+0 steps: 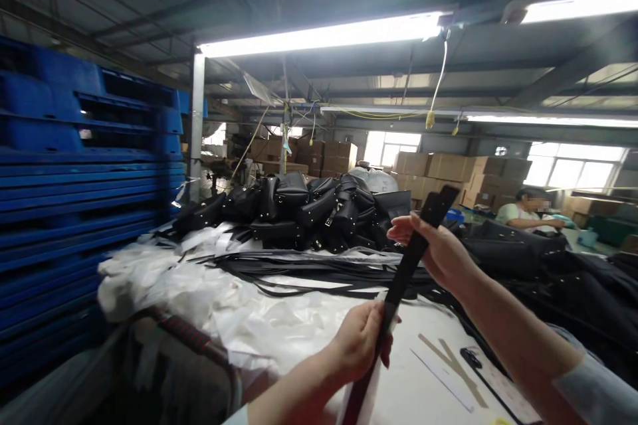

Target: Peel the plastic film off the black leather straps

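Observation:
A long black strap (403, 277) runs diagonally between my two hands above the white table. Lower down, my left hand (359, 339) is closed around it, the thumb on top. Near the upper end, my right hand (441, 252) pinches the strap between thumb and fingers, some of its other fingers spread out. What looks like a thin whitish sheet lies along the strap's lower part. Behind the hands, many more black straps (299, 265) lie in a long bundle across the table.
Black bags (319, 206) with metal fittings are heaped at the back. White wrapping (199, 285) covers the table's left side. Flat strips (453, 362) and a phone-like object (498, 382) lie at right. Blue pallets (90, 212) stand left. Another person (528, 209) sits far right.

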Tool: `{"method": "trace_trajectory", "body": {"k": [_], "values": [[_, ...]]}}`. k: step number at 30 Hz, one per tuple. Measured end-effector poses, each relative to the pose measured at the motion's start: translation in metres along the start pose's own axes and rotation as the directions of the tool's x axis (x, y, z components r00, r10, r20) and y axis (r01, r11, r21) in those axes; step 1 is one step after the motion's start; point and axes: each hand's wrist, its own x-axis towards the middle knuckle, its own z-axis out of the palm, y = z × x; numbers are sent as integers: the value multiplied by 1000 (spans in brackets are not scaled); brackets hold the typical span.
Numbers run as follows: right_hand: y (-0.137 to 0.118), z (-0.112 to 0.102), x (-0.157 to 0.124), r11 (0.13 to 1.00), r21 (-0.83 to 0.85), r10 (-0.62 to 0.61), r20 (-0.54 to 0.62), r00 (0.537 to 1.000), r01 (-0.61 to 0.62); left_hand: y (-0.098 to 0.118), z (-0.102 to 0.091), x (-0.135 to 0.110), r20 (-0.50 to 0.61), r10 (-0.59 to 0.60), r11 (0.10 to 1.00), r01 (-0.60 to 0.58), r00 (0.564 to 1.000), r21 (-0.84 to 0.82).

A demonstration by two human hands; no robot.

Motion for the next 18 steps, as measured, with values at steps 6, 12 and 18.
{"method": "trace_trajectory", "body": {"k": [6,12,18], "values": [[-22,15,10,999,-12,39,106,994,-38,27,-1,16,15,105,994,-105,994,10],[-42,37,12,997,-78,36,232,972,-18,84,4,35,56,230,973,-230,972,-6],[-50,36,26,973,-211,141,243,960,-90,108,10,46,30,339,940,-340,940,32]]}}
